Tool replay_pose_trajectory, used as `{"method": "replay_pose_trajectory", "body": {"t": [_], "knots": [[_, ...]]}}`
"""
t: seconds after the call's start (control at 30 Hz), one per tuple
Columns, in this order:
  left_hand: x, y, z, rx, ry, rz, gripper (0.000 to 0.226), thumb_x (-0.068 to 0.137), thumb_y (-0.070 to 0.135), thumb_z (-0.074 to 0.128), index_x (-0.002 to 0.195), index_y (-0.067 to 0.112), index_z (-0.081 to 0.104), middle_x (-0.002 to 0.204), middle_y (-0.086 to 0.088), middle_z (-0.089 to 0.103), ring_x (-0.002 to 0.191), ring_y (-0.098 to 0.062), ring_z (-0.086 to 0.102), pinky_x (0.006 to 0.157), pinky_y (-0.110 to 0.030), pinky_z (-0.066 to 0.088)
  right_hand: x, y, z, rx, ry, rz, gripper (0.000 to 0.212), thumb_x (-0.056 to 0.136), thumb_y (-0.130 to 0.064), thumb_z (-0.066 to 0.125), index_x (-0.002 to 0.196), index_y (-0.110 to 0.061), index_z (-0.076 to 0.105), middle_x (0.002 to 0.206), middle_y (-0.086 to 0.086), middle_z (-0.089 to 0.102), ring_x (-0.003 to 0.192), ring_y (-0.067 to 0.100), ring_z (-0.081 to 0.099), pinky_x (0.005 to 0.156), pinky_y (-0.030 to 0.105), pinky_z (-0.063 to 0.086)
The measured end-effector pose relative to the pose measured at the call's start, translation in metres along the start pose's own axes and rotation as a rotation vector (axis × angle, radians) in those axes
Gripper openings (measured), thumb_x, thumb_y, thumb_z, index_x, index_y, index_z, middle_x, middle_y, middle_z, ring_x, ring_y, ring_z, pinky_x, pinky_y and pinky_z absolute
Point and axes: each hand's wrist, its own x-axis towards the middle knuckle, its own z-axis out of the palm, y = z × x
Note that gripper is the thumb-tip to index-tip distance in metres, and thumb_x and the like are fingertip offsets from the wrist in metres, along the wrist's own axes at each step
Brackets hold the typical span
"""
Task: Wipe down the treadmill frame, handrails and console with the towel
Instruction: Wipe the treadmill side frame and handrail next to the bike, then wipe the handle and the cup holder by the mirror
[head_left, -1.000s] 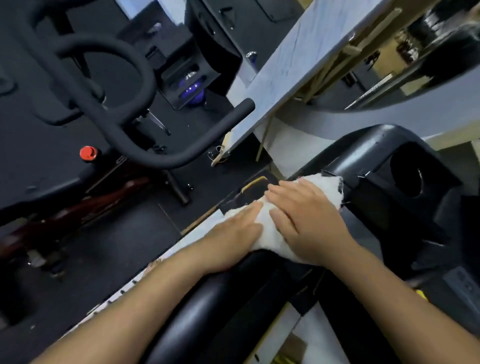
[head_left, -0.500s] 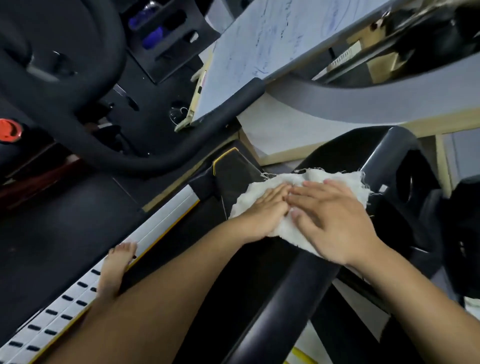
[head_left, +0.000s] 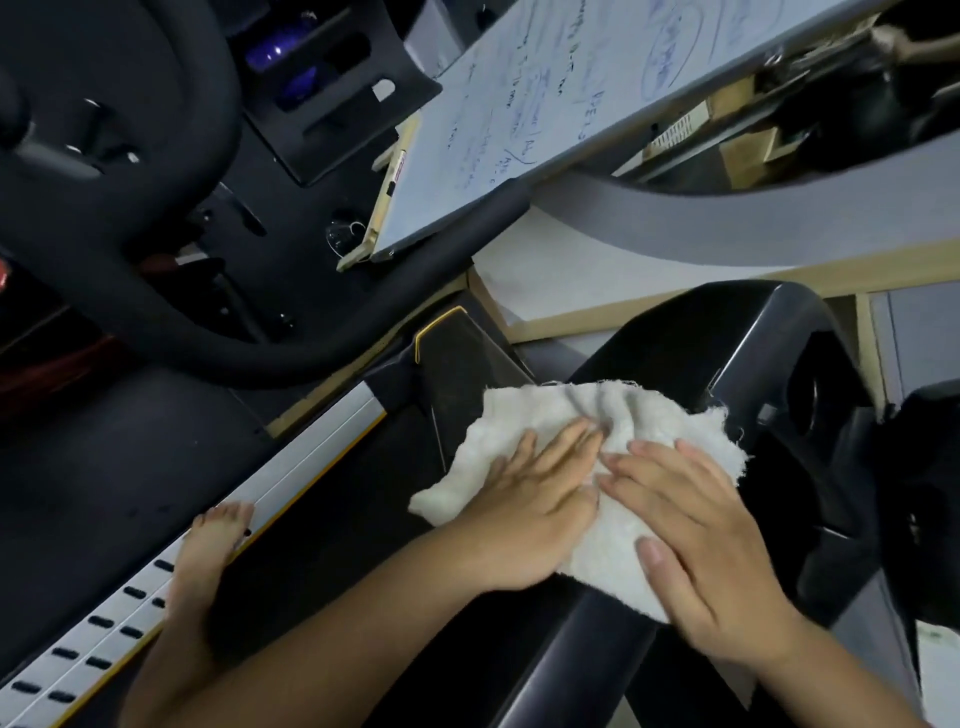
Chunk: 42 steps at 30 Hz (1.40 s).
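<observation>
One towel (head_left: 545, 415); two hands on it, the left hand (head_left: 530, 509) and the right hand (head_left: 701, 545); one bare foot (head_left: 208, 551) left of it; one whiteboard (head_left: 545, 104) beyond it.

Your left hand (head_left: 540, 499) and right hand (head_left: 696, 535) cover the middle of the towel (head_left: 613, 415). The part of the treadmill housing (head_left: 748, 332) beneath it is hidden. Your left forearm (head_left: 322, 644) hides the heel of your foot (head_left: 208, 556). Both of your forearms run off the bottom edge. The whiteboard (head_left: 519, 114) writing is too blurred to read. The black handlebar (head_left: 291, 358) is cut off at the left.
</observation>
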Motion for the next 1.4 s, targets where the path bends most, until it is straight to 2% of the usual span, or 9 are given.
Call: {"method": "replay_pose_trajectory", "body": {"t": [0.23, 0.43, 0.53, 0.77, 0.97, 1.07, 1.13, 1.23, 1.4], "knots": [[0.085, 0.022, -0.012, 0.041, 0.05, 0.041, 0.052, 0.109, 0.019, 0.018, 0.157, 0.021, 0.001, 0.165, 0.009, -0.005, 0.147, 0.003, -0.007, 0.123, -0.028, -0.006, 0.024, 0.034, -0.006, -0.015, 0.095, 0.197, 0.046, 0.097, -0.03, 0.034, 0.134, -0.017, 0.058, 0.142, -0.003, 0.052, 0.14, 0.016, 0.036, 0.118, 0.047, 0.02], [0.025, 0.014, 0.005, 0.283, 0.06, 0.155, 0.048, 0.108, 0.027, 0.019, 0.147, 0.03, -0.007, 0.146, 0.029, -0.017, 0.139, 0.01, -0.012, 0.108, -0.004, -0.013, -0.019, -0.017, 0.017, 0.113, 0.201, 0.227, 0.047, 0.098, -0.029, 0.034, 0.142, -0.018, 0.047, 0.152, -0.005, 0.036, 0.148, 0.02, 0.017, 0.119, 0.052, 0.012], [0.014, 0.006, 0.017, 0.307, 0.25, 0.14, 0.05, 0.107, 0.029, 0.025, 0.156, 0.026, 0.014, 0.159, 0.02, 0.004, 0.151, -0.003, 0.004, 0.121, -0.018, 0.003, -0.025, -0.005, 0.018, 0.148, 0.206, 0.12, 0.047, 0.098, -0.03, 0.037, 0.141, -0.018, 0.049, 0.151, -0.004, 0.039, 0.147, 0.021, 0.021, 0.119, 0.052, 0.012], [0.061, 0.034, 0.004, 0.043, 0.17, -0.09, 0.047, 0.106, 0.014, 0.037, 0.146, -0.008, 0.029, 0.147, -0.01, 0.04, 0.145, -0.021, 0.031, 0.116, -0.025, 0.025, 0.008, 0.045, 0.011, 0.067, 0.297, 0.12, 0.047, 0.092, -0.028, 0.038, 0.132, -0.016, 0.059, 0.139, -0.002, 0.056, 0.136, 0.018, 0.04, 0.113, 0.048, 0.027], [0.021, 0.046, 0.022, -0.045, 0.246, 0.066, 0.041, 0.107, 0.042, 0.034, 0.147, 0.043, 0.039, 0.147, 0.021, 0.046, 0.139, 0.002, 0.038, 0.12, -0.034, 0.025, -0.003, 0.028, 0.04, 0.34, 0.658, 0.134, 0.035, 0.091, -0.022, 0.045, 0.113, -0.015, 0.072, 0.125, -0.003, 0.067, 0.128, 0.018, 0.049, 0.115, 0.039, 0.024], [-0.001, 0.056, 0.032, 0.281, 0.254, 0.068, 0.054, 0.101, 0.043, 0.03, 0.154, 0.04, 0.023, 0.158, 0.02, 0.03, 0.146, -0.003, 0.026, 0.122, -0.041, 0.019, -0.029, 0.027, 0.059, 0.393, 0.744, 0.0, 0.03, 0.095, -0.016, 0.048, 0.111, -0.007, 0.071, 0.123, 0.002, 0.067, 0.127, 0.02, 0.05, 0.116, 0.038, 0.025], [-0.016, 0.067, 0.055, 0.626, 0.355, -0.136, 0.07, 0.09, 0.055, 0.017, 0.157, 0.04, 0.006, 0.164, 0.018, 0.011, 0.148, -0.009, 0.023, 0.121, -0.039, 0.021, -0.046, 0.039, 0.062, 0.425, 0.733, -0.104, 0.029, 0.096, -0.015, 0.048, 0.109, -0.004, 0.07, 0.121, 0.006, 0.068, 0.125, 0.021, 0.053, 0.115, 0.038, 0.03], [-0.024, 0.088, 0.118, 1.23, 0.515, -0.365, 0.079, 0.085, 0.056, -0.007, 0.157, 0.024, -0.007, 0.166, -0.007, -0.004, 0.14, -0.043, 0.026, 0.112, -0.05, 0.028, -0.075, 0.064, 0.045, 0.447, 0.518, -0.156, 0.033, 0.097, -0.024, 0.048, 0.114, -0.006, 0.069, 0.124, 0.006, 0.067, 0.126, 0.02, 0.055, 0.108, 0.038, 0.04], [-0.008, 0.098, 0.211, 1.34, 0.461, -0.335, 0.065, 0.099, 0.047, 0.004, 0.157, 0.02, -0.001, 0.166, -0.011, -0.004, 0.146, -0.05, 0.007, 0.113, -0.057, 0.017, -0.139, 0.118, 0.024, 0.076, 0.097, -0.104, 0.027, 0.1, -0.03, 0.045, 0.112, -0.016, 0.065, 0.119, 0.002, 0.065, 0.115, 0.021, 0.058, 0.098, 0.042, 0.045]]}}
